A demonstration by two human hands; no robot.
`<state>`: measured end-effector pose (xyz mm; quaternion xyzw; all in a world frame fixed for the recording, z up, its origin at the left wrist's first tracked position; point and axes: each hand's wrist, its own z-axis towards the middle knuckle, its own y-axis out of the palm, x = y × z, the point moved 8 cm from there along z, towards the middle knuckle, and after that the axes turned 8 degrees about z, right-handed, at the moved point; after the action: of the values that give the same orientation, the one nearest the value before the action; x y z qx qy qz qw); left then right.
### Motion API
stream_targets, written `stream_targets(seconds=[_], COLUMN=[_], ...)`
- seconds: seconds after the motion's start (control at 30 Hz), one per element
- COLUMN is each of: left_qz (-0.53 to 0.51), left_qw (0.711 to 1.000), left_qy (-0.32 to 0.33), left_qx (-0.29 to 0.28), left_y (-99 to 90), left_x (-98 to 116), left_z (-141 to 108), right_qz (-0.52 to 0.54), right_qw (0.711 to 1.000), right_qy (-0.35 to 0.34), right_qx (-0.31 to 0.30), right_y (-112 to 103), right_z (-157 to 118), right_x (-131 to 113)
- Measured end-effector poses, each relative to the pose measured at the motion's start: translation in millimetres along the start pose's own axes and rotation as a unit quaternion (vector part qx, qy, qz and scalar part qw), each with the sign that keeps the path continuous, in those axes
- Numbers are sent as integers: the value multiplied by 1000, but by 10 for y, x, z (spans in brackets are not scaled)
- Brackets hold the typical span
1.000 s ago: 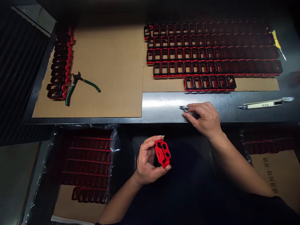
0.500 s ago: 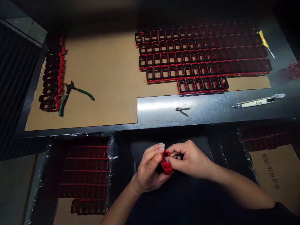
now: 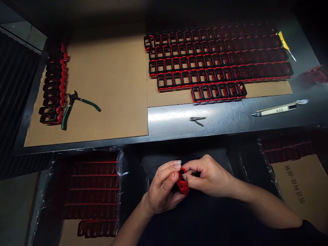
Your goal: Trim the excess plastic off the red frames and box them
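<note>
Red frame [image 3: 182, 187], lower centre, two-handed!
Left hand [image 3: 164, 182] clasps it, right hand [image 3: 211, 176] pinches its upper end thumb-to-forefinger; green-handled pliers [image 3: 73, 98] lie upper left.

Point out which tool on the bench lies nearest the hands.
The small silver tool, lying on the metal surface; the green-handled pliers, the knife marked A55 and the yellow tool lie farther off.

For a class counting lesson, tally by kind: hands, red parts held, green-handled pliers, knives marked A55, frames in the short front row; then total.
Left hand and right hand: 2
Held red part: 1
Green-handled pliers: 1
Knife marked A55: 1
Frames in short front row: 6
Total: 11
</note>
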<state>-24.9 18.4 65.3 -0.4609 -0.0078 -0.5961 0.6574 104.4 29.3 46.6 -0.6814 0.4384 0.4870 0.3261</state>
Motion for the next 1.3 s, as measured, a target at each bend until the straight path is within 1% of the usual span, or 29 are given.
stream_targets(seconds=[0.1,0.3,0.5,0.63,0.73,0.87,1.07,1.17,1.3], left_qz=[10,-6,-8,-7,-2,0,12,12,5], left_qw=[1000,1000,1000,1000,1000,1000,999,999,999], left_qy=[-3,7,3,5,16,22,28,27,32], left_qx=[-5,0,-4,-1,-4,-4,-15,-19,-21], left_y=[2,-3,3,-7,-12,-23,-22,-18,-13], left_x=[-4,11,14,15,25,28,48,50,59], left_z=[-2,-1,-13,-14,-4,9,38,48,43], right_qz=[-8,-18,-27,-12,0,-14,-29,-35,-31], right_qw=[1000,999,998,997,998,999,999,998,996], right_qy=[-1,-9,-18,-4,9,-5,-21,-18,-22], right_qx=[-9,-26,-49,-71,-59,-33,-39,-53,-85], right_y=[8,14,-2,7,12,12,1,-8,-1], right_z=[-13,-29,-45,-41,-19,2,-16,-26,-37], right_x=[-10,4,-14,-18,2,-3,-46,-46,-52])
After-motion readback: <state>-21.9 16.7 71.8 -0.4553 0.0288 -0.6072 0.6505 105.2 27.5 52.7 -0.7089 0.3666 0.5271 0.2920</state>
